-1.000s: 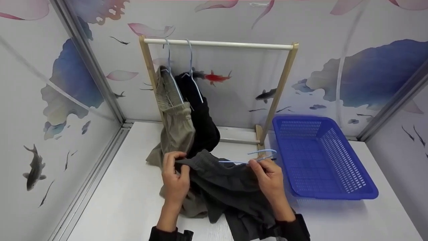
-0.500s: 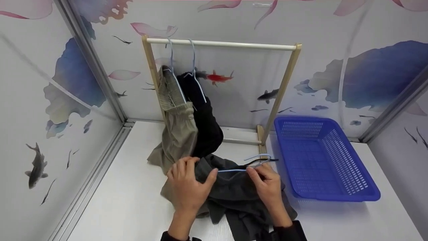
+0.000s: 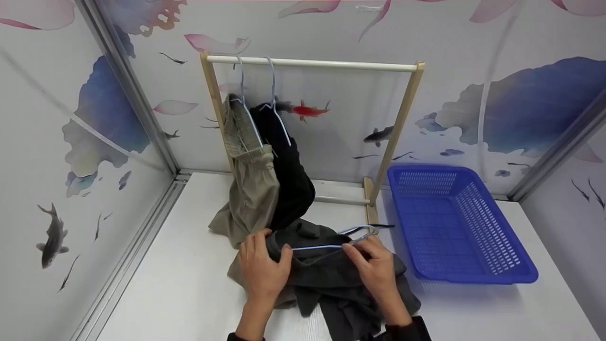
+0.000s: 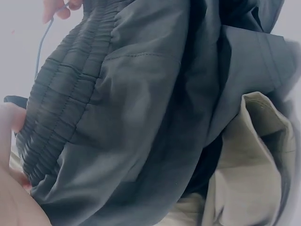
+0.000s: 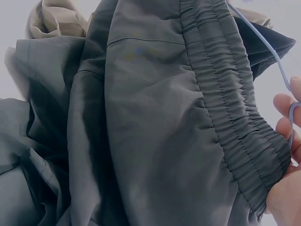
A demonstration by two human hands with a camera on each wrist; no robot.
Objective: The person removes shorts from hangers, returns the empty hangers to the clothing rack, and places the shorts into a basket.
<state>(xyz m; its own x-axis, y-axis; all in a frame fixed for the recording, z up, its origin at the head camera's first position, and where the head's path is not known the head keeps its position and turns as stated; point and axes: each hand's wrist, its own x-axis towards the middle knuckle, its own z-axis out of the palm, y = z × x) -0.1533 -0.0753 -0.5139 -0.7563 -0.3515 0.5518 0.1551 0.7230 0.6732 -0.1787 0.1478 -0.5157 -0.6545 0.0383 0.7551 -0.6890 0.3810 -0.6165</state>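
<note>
On the white tabletop [image 3: 180,293], at six o'clock from the wooden clothes rack [image 3: 312,64], lies a dark grey garment with an elastic waistband [image 3: 326,279]. The left hand [image 3: 262,272] curls its fingers over the waistband's left end; the right hand [image 3: 376,267] pinches the waistband and a pale blue wire hanger [image 3: 326,245] at the other end. At three o'clock sits a blue slotted plastic basket [image 3: 492,272], holding nothing. Khaki shorts [image 3: 251,189] and a black garment [image 3: 289,175] hang on the rack.
</note>
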